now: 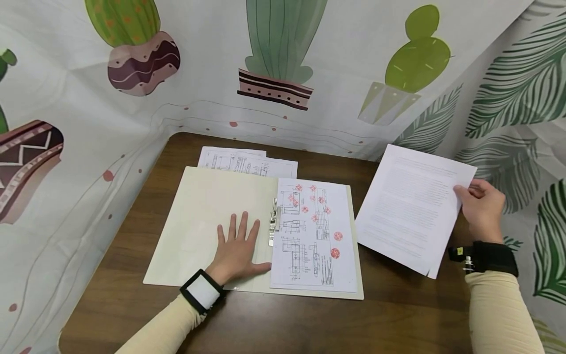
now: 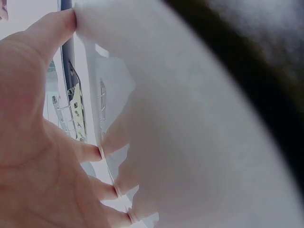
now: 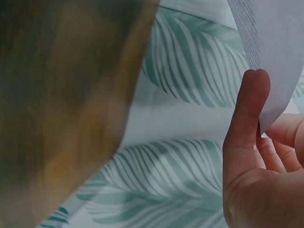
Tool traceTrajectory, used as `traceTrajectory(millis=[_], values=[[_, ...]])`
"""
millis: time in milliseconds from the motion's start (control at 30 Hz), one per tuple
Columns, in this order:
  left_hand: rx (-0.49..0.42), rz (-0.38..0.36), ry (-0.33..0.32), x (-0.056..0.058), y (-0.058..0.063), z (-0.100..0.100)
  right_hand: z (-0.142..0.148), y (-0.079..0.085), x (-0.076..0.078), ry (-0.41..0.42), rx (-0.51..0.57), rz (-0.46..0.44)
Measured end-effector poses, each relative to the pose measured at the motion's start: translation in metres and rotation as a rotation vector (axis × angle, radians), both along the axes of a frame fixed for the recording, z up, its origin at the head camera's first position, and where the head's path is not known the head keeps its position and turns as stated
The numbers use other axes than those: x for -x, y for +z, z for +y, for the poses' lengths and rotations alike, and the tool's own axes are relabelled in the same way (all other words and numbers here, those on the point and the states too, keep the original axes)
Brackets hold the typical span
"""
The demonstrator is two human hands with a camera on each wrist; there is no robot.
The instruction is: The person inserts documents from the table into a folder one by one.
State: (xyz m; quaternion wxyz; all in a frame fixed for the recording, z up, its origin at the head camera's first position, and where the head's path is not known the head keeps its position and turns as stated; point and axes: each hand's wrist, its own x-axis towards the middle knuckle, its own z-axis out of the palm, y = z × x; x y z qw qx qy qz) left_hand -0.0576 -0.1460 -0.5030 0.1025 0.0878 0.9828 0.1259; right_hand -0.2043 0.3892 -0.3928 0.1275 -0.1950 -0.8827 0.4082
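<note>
An open cream file folder (image 1: 212, 196) lies on the table with a metal lever clip (image 1: 273, 223) at its fold. On its right side rests a sheet with technical drawings and red stamps (image 1: 305, 265). My left hand (image 1: 236, 255) is spread on the folder's bare left cover, thumb reaching toward the sheet's edge; in the left wrist view its fingertips (image 2: 97, 153) touch the glossy surface. My right hand (image 1: 484, 209) pinches the right edge of a printed text page (image 1: 402, 206) between thumb and fingers. That page is tilted, its lower corner bent.
More drawing sheets (image 1: 252, 164) lie behind the folder, partly covered by it. A brown wooden table (image 1: 309, 324) carries everything. Cloth printed with cacti (image 1: 278, 44) hangs along the back, and leaf-patterned cloth (image 1: 513, 93) hangs along the right side.
</note>
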Motion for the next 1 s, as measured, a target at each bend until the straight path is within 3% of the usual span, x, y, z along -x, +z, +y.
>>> traceTrajectory(millis=[300,500,700,1000], values=[[0.0,0.002,0.006,-0.001,0.001,0.0,0.006,0.031,-0.004,-0.011,0.072,0.071],[-0.003,0.001,0.006,0.0,0.001,0.001,-0.001,0.039,-0.001,0.023,0.094,0.09],[0.003,-0.003,0.011,0.0,-0.001,0.001,-0.015,0.037,0.004,0.059,0.05,0.066],[0.005,-0.005,0.011,-0.002,0.001,0.0,-0.046,0.015,0.015,0.159,-0.047,0.04]])
